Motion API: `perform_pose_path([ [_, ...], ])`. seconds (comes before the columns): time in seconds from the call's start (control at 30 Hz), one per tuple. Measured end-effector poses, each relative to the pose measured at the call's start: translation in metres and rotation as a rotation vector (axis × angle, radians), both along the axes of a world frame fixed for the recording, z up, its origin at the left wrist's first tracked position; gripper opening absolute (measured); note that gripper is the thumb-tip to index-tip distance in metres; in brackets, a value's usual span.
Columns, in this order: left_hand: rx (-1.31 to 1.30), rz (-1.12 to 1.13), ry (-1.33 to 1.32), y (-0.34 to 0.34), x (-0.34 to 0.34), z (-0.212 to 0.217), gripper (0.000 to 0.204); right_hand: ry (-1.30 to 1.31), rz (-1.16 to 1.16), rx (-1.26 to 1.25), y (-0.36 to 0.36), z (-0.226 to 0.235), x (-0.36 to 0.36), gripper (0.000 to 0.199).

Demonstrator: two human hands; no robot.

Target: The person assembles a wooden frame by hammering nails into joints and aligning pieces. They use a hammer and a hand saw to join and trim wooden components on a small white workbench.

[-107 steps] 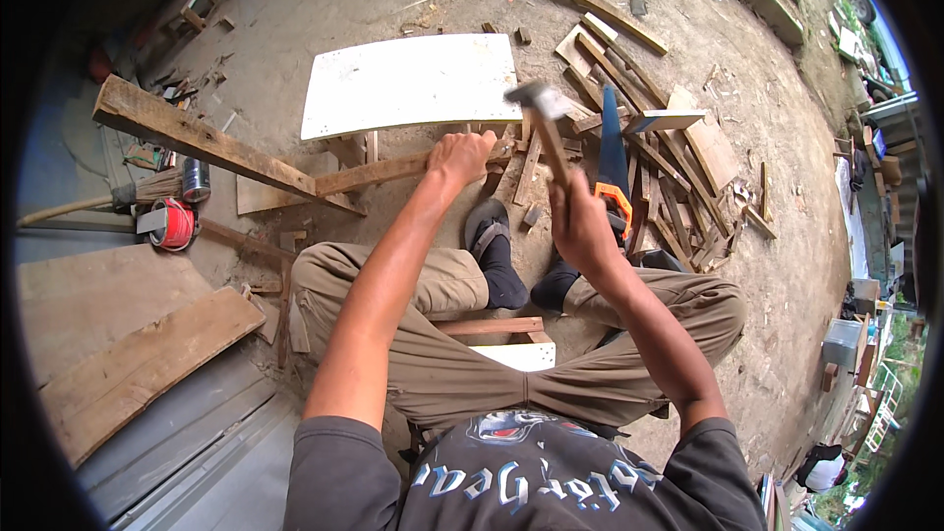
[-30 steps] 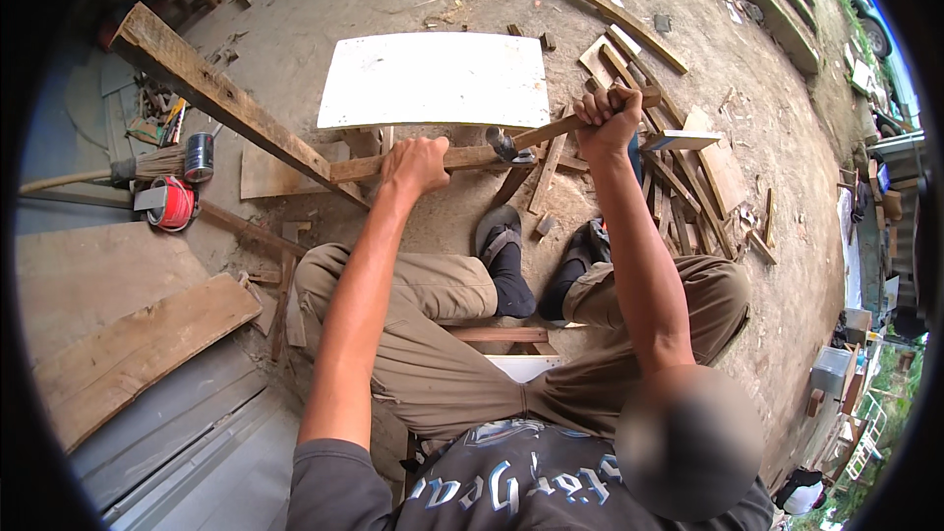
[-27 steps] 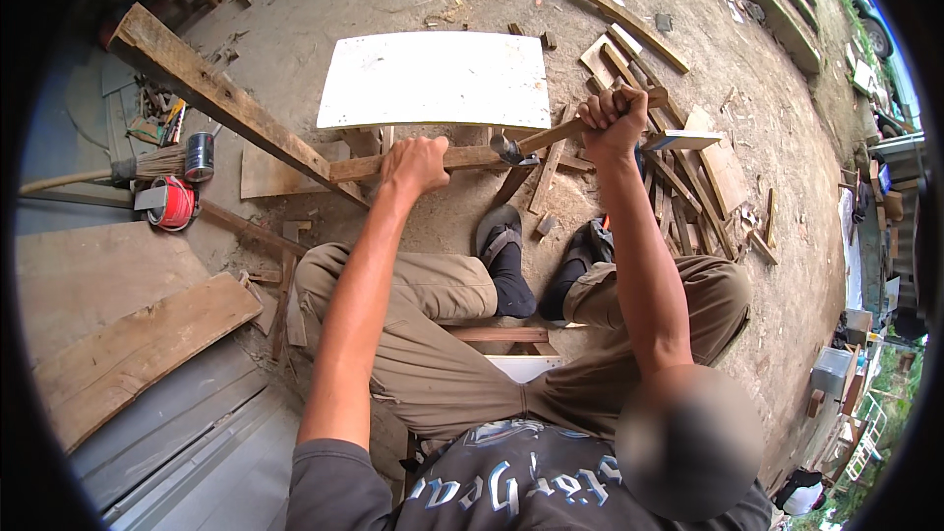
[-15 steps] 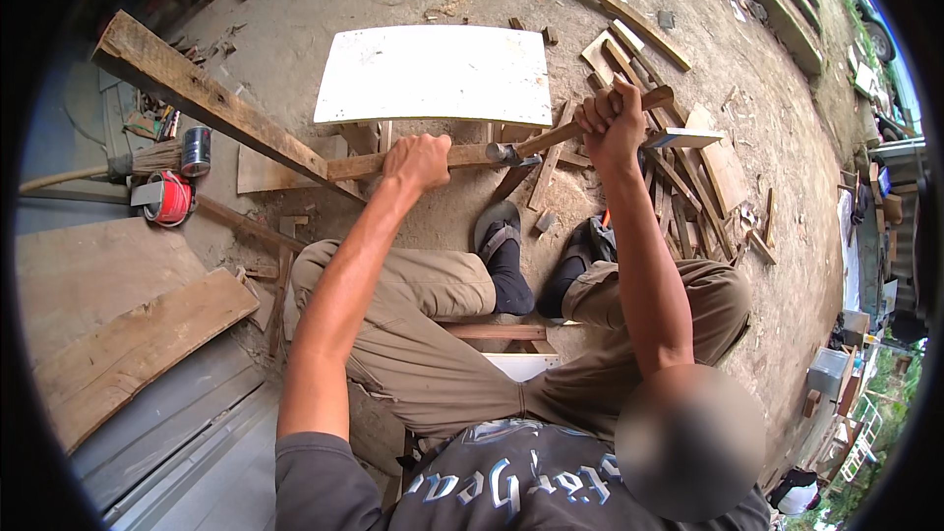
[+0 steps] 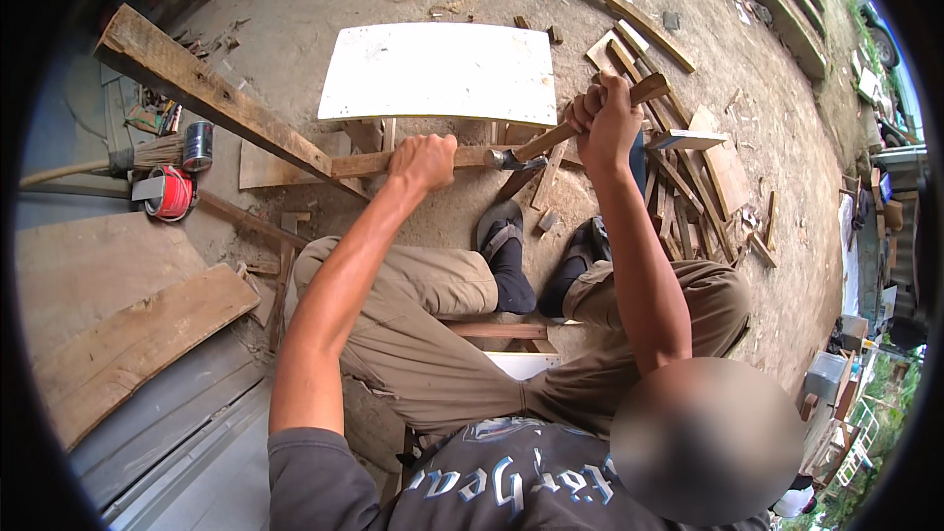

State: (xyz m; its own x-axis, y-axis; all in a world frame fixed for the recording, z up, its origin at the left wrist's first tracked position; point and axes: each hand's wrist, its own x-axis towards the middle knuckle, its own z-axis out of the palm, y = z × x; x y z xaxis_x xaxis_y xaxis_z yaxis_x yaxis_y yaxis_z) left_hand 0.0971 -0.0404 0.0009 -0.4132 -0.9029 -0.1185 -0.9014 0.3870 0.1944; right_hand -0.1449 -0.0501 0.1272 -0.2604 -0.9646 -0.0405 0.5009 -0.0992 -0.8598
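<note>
A narrow wooden strip (image 5: 462,156) is held level just above the middle of the frame, in front of the seated person's knees. The left hand (image 5: 423,160) is wrapped fully round it, fingers closed tight. The metal head of a hammer (image 5: 509,161) is set against the strip just right of that hand; whether a nail is caught under it cannot be made out. The hammer's wooden handle (image 5: 590,120) slants up to the right and is gripped by the right hand (image 5: 605,118), fingers curled shut around it, only the butt end showing past the fist.

Behind the strip, a white rectangular board (image 5: 442,72) lies flat at upper centre, its supports mostly hidden. A long rough plank (image 5: 211,98) runs from the upper left down toward the strip. At the left edge a round red tape measure (image 5: 172,192) and a small dark cylindrical can (image 5: 198,145) sit beside a broom head (image 5: 147,152); the can's label is too small to read. Loose wood offcuts (image 5: 688,152) are piled at the right. Two sandalled feet (image 5: 536,261) rest on the dirt below the strip.
</note>
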Motion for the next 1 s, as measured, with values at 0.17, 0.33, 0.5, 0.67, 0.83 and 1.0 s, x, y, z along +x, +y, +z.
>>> perform_pose_path([
  [0.17, -0.028, 0.031, 0.012, 0.002, -0.002, 0.013, 0.014, 0.034, -0.006, -0.007, 0.003, 0.004, 0.011, 0.038],
  [0.33, 0.007, 0.048, 0.001, 0.008, -0.009, 0.032, 0.015, 0.453, 0.04, -0.209, 0.006, 0.007, 0.061, 0.036],
  [0.5, 0.012, 0.249, 0.202, 0.007, -0.007, 0.006, 0.019, 0.939, 0.251, -0.386, 0.035, 0.007, 0.132, 0.024],
  [0.67, 0.04, 0.183, 0.211, 0.013, -0.01, 0.02, 0.025, 0.877, 0.181, -0.39, 0.047, 0.006, 0.122, 0.027],
  [0.83, 0.079, -0.096, -0.029, 0.016, -0.005, 0.046, 0.06, 0.673, 0.276, -0.273, 0.073, 0.027, 0.064, 0.036],
  [1.0, 0.097, -0.288, 0.553, 0.03, -0.043, 0.05, 0.059, 0.555, 0.61, -0.185, 0.068, 0.037, 0.003, 0.016],
])
